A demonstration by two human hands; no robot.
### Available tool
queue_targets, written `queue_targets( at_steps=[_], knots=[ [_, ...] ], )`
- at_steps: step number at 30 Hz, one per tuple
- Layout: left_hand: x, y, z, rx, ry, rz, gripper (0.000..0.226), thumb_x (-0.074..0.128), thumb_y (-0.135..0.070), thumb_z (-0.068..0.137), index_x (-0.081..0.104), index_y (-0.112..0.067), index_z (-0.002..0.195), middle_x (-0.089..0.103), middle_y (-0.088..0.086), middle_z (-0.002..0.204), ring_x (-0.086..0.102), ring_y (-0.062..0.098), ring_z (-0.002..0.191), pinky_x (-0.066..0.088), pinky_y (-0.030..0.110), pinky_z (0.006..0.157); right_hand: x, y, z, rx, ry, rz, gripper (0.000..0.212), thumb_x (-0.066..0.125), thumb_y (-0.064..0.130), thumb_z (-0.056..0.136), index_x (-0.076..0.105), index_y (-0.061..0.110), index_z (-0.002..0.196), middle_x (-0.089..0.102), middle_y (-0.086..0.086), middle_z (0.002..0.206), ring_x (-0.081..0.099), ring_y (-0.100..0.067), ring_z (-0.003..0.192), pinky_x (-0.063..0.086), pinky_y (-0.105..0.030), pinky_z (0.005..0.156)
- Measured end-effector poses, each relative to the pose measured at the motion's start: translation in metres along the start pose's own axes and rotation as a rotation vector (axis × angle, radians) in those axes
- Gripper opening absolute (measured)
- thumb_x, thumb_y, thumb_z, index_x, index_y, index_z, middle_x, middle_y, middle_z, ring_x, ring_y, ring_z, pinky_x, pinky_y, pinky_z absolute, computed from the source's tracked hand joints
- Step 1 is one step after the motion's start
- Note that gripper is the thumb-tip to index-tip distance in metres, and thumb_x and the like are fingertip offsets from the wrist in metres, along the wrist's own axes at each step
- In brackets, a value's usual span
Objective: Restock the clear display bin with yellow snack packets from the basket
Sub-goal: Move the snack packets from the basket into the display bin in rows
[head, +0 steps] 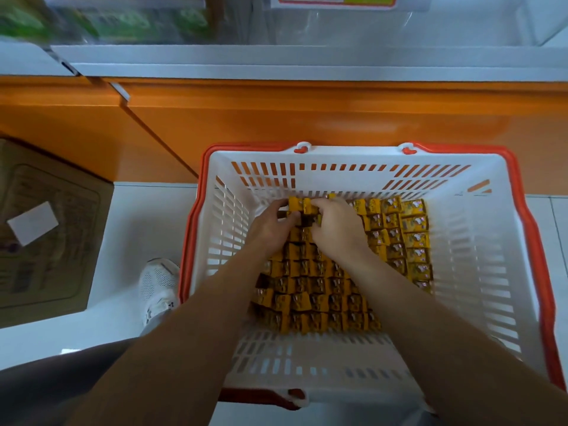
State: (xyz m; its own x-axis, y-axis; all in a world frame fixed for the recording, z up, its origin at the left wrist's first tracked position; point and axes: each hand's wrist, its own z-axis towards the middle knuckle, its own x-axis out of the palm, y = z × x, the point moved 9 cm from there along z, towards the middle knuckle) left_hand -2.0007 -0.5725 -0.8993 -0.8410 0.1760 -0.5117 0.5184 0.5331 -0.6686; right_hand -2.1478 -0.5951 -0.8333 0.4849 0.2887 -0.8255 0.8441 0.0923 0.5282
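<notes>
Yellow snack packets [310, 290]: rowed in the basket [479, 241].
Hands: left hand [270, 226] and right hand [336, 226] both gripped a far-end bunch.
Progress: seemingly early; clear display bin [353, 26] showed no yellow.

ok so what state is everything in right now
basket: on the floor, handles folded down, partly full
yellow snack packets: in rows inside the basket
left hand: fingers curled on packets at the far end
right hand: gripping packets there too
clear display bin: blurred, looks empty
cardboard box: closed
</notes>
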Motion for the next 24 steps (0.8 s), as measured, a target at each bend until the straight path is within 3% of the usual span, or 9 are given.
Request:
queue_targets(
  at_steps=[4,6,9,12,17,24],
  knots=[
    [0.001,0.001,-0.003,-0.001,0.015,-0.059,0.047,0.058,-0.050,0.099,0.049,-0.037,0.143,0.061,-0.002,0.139,0.060,0.022,0.121,0.053,0.045,0.097,0.009,-0.010,-0.003,0.087,-0.011,0.284,0.060,0.069,0.011,0.087,0.051,0.019,0.143,0.055,-0.005,0.121,0.062,-0.018,0.100,0.054,-0.029,0.089],
    [0.003,0.003,-0.004,-0.018,0.026,-0.086,0.049,0.060,-0.048,0.097,0.048,-0.037,0.143,0.060,-0.002,0.139,0.059,0.022,0.121,0.052,0.045,0.098,0.016,-0.012,-0.003,0.084,0.028,0.277,0.069,0.071,0.012,0.085,0.045,0.021,0.148,0.054,0.000,0.121,0.059,-0.013,0.101,0.053,-0.025,0.086],
    [0.004,0.001,-0.007,-0.041,0.067,-0.089,0.068,0.070,-0.050,0.082,0.045,-0.035,0.144,0.059,-0.003,0.137,0.057,0.020,0.120,0.048,0.038,0.094,0.019,-0.012,-0.001,0.060,0.053,0.193,0.069,0.072,0.014,0.083,0.046,0.024,0.147,0.053,0.001,0.126,0.058,-0.015,0.111,0.054,-0.031,0.090],
    [0.005,-0.002,-0.009,-0.030,0.116,-0.110,0.085,0.072,-0.042,0.067,0.044,-0.031,0.146,0.059,-0.002,0.136,0.057,0.020,0.122,0.052,0.044,0.098,0.022,-0.013,0.002,0.056,0.101,0.232,0.073,0.073,0.016,0.083,0.043,0.028,0.148,0.045,0.001,0.122,0.058,-0.018,0.106,0.054,-0.033,0.091],
    [0.004,-0.003,-0.007,-0.014,0.166,-0.162,0.078,0.081,-0.032,0.063,0.048,-0.040,0.133,0.059,-0.007,0.122,0.061,0.018,0.115,0.058,0.046,0.092,0.021,-0.023,0.004,0.022,0.179,0.212,0.067,0.076,0.021,0.083,0.046,0.028,0.142,0.039,0.006,0.116,0.060,-0.018,0.108,0.056,-0.037,0.094],
    [-0.002,-0.010,-0.008,0.098,0.097,-0.135,0.069,0.084,-0.015,0.080,0.052,-0.039,0.136,0.061,0.002,0.132,0.059,0.023,0.123,0.057,0.052,0.093,0.026,-0.026,0.009,0.036,0.184,0.256,0.078,0.083,0.022,0.075,0.045,0.024,0.143,0.038,0.003,0.114,0.059,-0.021,0.104,0.057,-0.040,0.090]
  ],
)
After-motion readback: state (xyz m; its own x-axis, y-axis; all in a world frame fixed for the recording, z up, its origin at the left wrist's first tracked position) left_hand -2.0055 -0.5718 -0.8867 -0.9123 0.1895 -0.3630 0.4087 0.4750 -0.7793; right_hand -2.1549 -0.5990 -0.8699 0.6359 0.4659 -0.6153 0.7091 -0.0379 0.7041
